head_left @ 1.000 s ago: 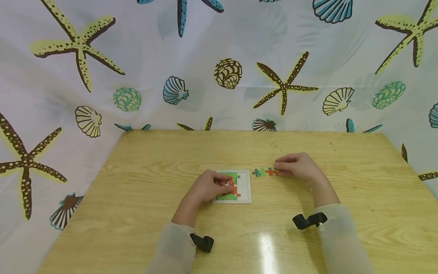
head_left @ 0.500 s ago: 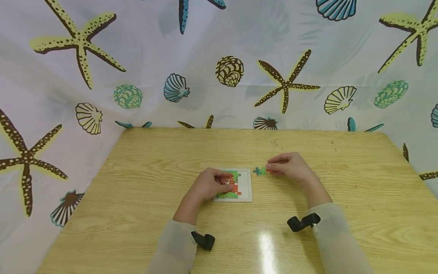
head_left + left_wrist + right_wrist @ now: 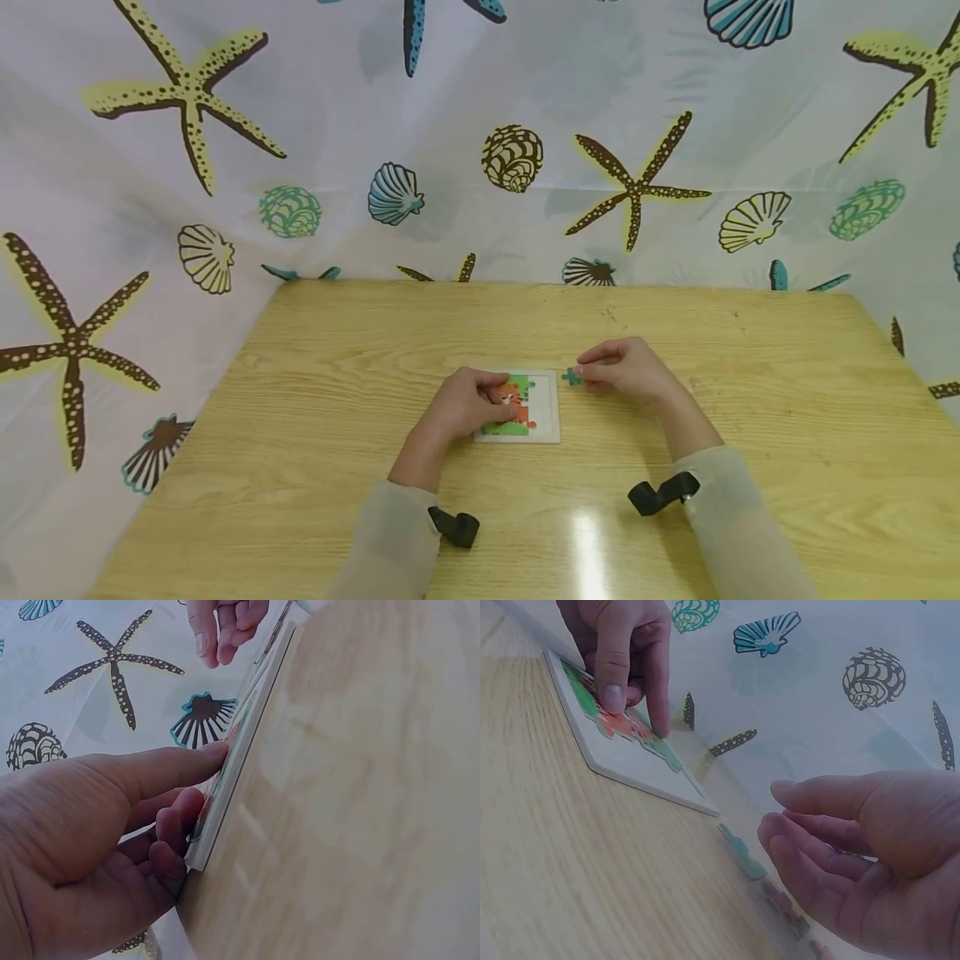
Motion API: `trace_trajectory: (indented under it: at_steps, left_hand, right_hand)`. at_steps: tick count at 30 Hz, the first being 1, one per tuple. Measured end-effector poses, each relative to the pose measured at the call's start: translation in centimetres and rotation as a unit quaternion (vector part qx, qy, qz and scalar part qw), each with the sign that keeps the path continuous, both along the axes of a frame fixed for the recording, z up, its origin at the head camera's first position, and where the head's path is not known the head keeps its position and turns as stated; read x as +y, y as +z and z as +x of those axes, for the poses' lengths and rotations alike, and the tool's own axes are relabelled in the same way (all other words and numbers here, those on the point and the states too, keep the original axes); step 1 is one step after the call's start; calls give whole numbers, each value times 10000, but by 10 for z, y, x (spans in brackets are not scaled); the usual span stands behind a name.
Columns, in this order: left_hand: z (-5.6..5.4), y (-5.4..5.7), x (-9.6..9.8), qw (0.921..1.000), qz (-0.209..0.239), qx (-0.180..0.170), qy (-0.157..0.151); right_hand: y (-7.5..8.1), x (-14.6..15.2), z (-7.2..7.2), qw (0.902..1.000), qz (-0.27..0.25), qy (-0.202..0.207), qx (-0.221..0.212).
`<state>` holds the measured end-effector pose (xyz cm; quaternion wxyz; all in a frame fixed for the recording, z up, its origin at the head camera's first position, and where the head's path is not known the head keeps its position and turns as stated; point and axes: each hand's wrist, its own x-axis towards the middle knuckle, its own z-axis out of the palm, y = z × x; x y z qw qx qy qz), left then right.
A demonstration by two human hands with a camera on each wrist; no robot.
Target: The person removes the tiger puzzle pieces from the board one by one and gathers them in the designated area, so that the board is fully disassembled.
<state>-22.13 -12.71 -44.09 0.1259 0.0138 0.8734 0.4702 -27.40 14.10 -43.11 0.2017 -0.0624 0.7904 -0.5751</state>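
Note:
A white-framed jigsaw puzzle (image 3: 553, 408) lies on the table, its left part filled with an orange animal on green and its right part bare white. My left hand (image 3: 459, 407) rests on the filled part, thumb and index finger spread across the pieces (image 3: 619, 724). The lower fingers fold under by the frame's edge in the left wrist view. Just right of the frame lies a teal jigsaw piece (image 3: 572, 377). My right hand (image 3: 632, 371) hovers over the row of loose pieces, with thumb and index finger apart and no piece visible between them (image 3: 877, 855).
More loose pieces (image 3: 785, 909) line up past the teal one, mostly hidden by my right hand in the head view. Behind the wooden table (image 3: 360, 333) hangs a white curtain (image 3: 442, 108) printed with shells and starfish. Each sleeve carries a black wrist mount (image 3: 663, 493).
My right hand has shifted left along the row of loose pieces, covering the green and orange ones that showed before. My left hand stays on the puzzle. The head view has shifted slightly.

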Motion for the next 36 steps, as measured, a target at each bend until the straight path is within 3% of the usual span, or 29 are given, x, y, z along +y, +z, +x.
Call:
trace_trajectory:
  at_steps: [9, 18, 26, 36]
  left_hand:
    - [1, 2, 0, 9999, -131, 20, -1]
    - [-1, 1, 2, 9998, -171, 10, -68]
    - [-1, 1, 0, 9998, -161, -36, -81]
    - [0, -1, 0, 9999, -61, -2, -84]
  right_hand:
    - [-1, -28, 5, 9996, 95, 265, 92]
    - [-5, -52, 10, 9995, 164, 256, 103]
    - [-1, -70, 12, 9861, 1306, 120, 1018]
    - [-2, -84, 21, 9739, 1877, -344, 1229]
